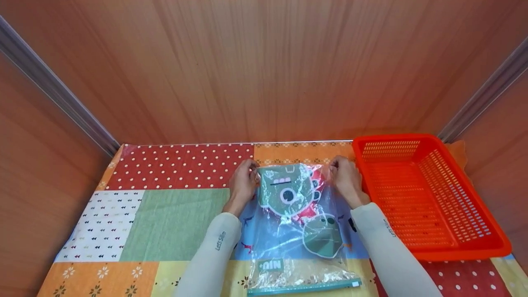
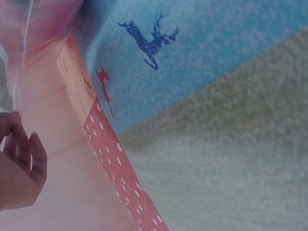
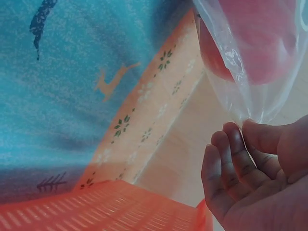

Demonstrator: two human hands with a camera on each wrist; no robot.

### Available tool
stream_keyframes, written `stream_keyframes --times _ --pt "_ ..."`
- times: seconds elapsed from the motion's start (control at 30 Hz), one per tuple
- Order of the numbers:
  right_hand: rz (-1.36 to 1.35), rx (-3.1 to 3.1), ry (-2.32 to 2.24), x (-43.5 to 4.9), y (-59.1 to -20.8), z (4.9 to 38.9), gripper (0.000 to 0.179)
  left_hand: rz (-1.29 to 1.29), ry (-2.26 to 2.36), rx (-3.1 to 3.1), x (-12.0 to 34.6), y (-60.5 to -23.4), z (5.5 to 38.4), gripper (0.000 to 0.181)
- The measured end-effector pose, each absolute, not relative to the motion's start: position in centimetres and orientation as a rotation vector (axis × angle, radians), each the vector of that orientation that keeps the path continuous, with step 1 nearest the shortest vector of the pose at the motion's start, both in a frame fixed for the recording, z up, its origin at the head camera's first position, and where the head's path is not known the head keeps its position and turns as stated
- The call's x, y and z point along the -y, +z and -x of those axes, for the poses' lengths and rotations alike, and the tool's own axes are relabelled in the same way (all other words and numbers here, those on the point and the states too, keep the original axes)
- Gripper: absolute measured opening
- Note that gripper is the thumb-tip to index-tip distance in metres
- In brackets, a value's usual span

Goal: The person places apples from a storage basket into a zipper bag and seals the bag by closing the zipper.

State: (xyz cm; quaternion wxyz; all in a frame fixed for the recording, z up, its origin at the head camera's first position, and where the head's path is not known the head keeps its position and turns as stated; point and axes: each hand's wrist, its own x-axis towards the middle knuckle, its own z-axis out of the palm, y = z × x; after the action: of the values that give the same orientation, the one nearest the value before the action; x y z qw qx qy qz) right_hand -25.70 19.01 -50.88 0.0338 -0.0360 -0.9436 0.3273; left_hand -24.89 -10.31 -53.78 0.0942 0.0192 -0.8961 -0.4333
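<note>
A clear plastic zip bag (image 1: 276, 243) with a teal slider strip (image 1: 305, 287) along its near edge lies between my hands in the head view. Inside show a green cartoon-face piece (image 1: 297, 198), a smaller green shape (image 1: 323, 237) and something red. My left hand (image 1: 243, 181) pinches the bag's far left corner between thumb and fingers. At the far right corner my right hand (image 1: 345, 177) pinches the film the same way. In the right wrist view, the right hand (image 3: 255, 173) grips gathered film below a red rounded shape (image 3: 255, 43).
An orange-red plastic basket (image 1: 429, 198) with slotted walls stands right of my right forearm. Underneath is a patchwork-print cloth (image 1: 177, 222). A wood-grain panel (image 1: 264, 74) rises behind the table's far edge, with side panels at left and right.
</note>
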Motion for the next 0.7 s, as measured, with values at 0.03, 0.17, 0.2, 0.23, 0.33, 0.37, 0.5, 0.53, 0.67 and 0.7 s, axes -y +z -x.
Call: stream_keyframes --times 0.03,0.17,0.2,0.23,0.33,0.37,0.5,0.53,0.67,0.7 --pt "0.113 2.904 1.005 -19.0 -51.0 25.7 0.012 -0.056 -1.283 2.656 10.3 -53.8 24.9 0.013" --pt "0.120 2.899 1.026 -18.9 -51.4 25.8 0.011 -0.039 -1.273 2.662 10.2 -53.9 25.0 0.013" --pt "0.121 2.902 1.026 -18.8 -51.5 25.8 0.011 -0.036 -1.273 2.666 10.2 -54.0 25.0 0.014" --pt "0.120 2.907 1.024 -18.8 -51.7 25.8 0.013 -0.031 -1.277 2.673 10.2 -54.0 25.0 0.015" --pt "0.121 2.927 1.012 -18.8 -52.0 25.7 0.016 -0.018 -1.284 2.698 10.1 -54.2 25.0 0.019" --pt "0.122 2.935 1.008 -18.8 -52.1 25.7 0.017 -0.010 -1.277 2.705 10.1 -54.3 25.0 0.021" --pt "0.117 2.946 1.003 -18.8 -52.3 25.4 0.020 0.021 -1.285 2.725 10.1 -54.6 24.7 0.023" --pt "0.105 2.947 0.995 -18.9 -52.3 25.4 0.022 0.028 -1.298 2.727 10.2 -54.6 24.6 0.024" --pt "0.064 2.967 0.904 -19.0 -52.4 25.0 0.034 0.036 -1.341 2.728 10.4 -54.9 23.9 0.033" --pt "0.057 2.969 0.874 -19.0 -52.4 24.9 0.037 0.032 -1.338 2.730 10.4 -55.0 23.7 0.036"
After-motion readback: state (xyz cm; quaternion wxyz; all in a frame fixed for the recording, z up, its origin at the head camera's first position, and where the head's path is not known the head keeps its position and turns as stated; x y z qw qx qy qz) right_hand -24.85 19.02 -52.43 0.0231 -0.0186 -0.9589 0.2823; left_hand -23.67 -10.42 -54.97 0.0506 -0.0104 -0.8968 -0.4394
